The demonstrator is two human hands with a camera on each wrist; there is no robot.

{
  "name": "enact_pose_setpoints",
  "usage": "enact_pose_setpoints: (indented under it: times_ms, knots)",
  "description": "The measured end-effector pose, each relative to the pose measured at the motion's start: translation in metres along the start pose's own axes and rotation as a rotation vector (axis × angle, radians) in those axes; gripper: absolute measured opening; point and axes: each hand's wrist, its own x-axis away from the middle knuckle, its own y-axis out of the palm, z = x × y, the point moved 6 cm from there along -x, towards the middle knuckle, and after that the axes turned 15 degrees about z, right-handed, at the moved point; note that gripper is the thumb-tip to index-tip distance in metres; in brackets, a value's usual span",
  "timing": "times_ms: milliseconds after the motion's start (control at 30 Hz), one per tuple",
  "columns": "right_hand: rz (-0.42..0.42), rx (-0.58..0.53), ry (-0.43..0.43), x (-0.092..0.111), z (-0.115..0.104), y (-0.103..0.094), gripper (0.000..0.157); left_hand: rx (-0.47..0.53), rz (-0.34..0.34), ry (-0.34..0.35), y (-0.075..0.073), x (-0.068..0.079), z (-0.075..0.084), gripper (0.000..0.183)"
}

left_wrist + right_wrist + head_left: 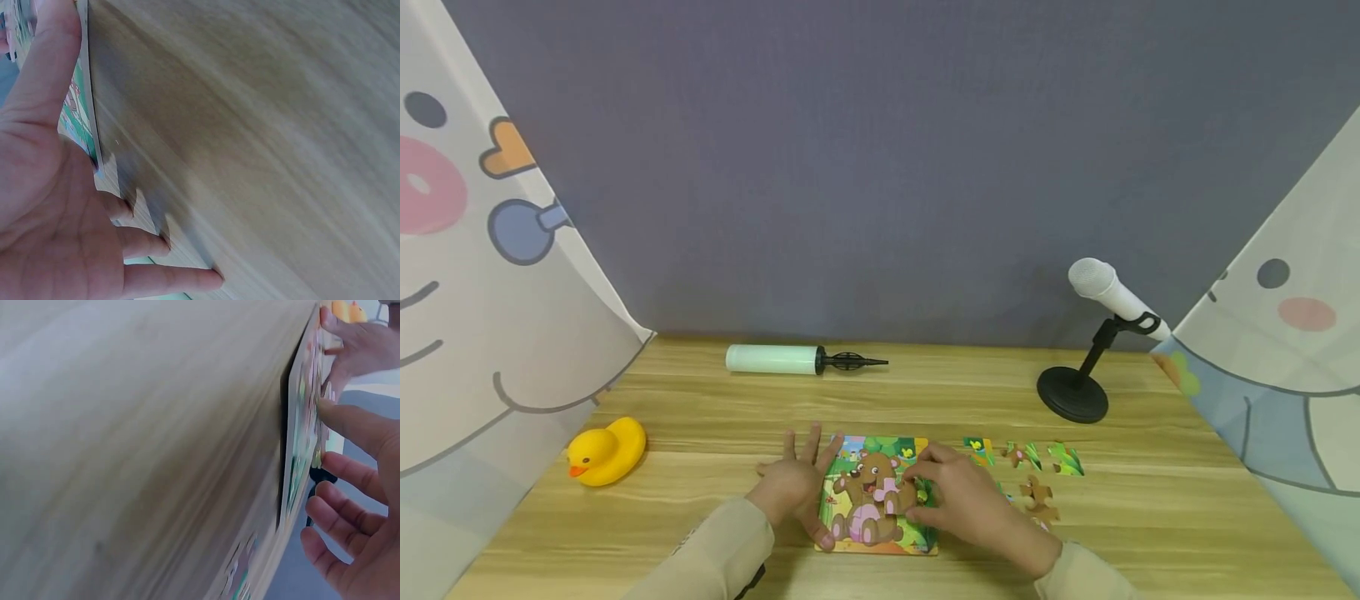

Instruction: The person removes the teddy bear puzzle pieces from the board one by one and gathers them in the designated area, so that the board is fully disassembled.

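Note:
A bear jigsaw puzzle in a flat board (880, 548) lies on the wooden table between the hands. My left hand (793, 485) is spread at the puzzle's left side, its thumb (55, 47) on the board's edge and the other fingertips down on the table. Over the right half of the picture my right hand (962, 497) pinches a brown puzzle piece (907, 495) between thumb and fingers. In the right wrist view, the thumb (356, 425) reaches to the puzzle surface, and the remaining fingers are bent beside it.
Several loose puzzle pieces (1065, 458) lie right of the board, some partly behind the right hand. A yellow rubber duck (607, 452) sits at left. Farther back are a white hand pump (773, 359) and a white microphone (1105, 286) on a black stand (1072, 394).

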Motion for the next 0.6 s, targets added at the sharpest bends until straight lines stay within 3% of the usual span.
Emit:
enact_pose_setpoints:
  times_ms: [600]
  knots:
    - [-0.061,-0.116,0.039,0.019,0.035,-0.033,0.045,0.003,-0.001,-0.010,0.001,-0.002,0.000,0.138]
